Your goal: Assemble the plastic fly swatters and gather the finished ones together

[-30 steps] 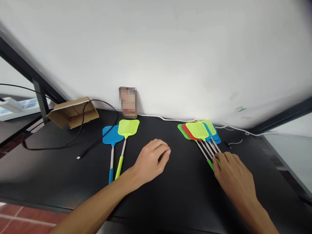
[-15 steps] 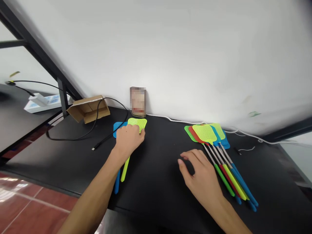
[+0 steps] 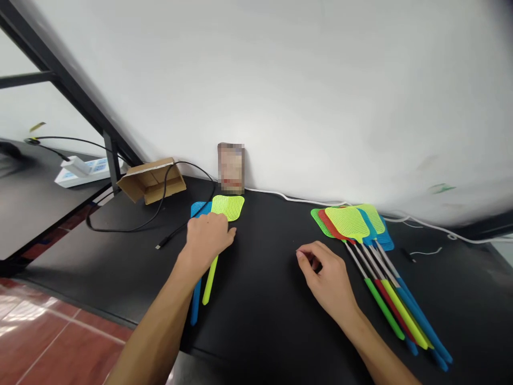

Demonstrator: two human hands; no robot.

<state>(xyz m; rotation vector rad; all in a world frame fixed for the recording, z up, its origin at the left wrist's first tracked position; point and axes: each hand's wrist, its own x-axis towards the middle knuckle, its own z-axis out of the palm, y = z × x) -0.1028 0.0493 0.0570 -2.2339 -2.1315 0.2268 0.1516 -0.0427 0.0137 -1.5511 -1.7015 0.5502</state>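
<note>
On the left of the black table, a yellow-green fly swatter (image 3: 232, 206) lies partly over a blue fly swatter (image 3: 197, 208). My left hand (image 3: 207, 238) is closed, knuckles up, over their necks just below the mesh heads. Its fingertips are hidden beneath it, and the thumb points right. My right hand (image 3: 326, 267) hovers low over the middle of the table, its thumb and forefinger pinched together with nothing visible between them. To its right, several fly swatters (image 3: 347, 223) in green, red, yellow-green and blue lie overlapped in a fan, handles toward me.
An open cardboard box (image 3: 164, 187) lies at the back left, with a black cable (image 3: 140, 227) looping before it. A small blurred packet (image 3: 231, 168) leans on the wall. A white cord (image 3: 296, 199) runs along the wall's foot. A power strip (image 3: 98, 168) lies beyond the metal frame.
My left hand has slid down from the yellow-green mesh head toward the neck. My right thumb and forefinger have drawn together, and that hand has shifted slightly away from the fanned swatters.
</note>
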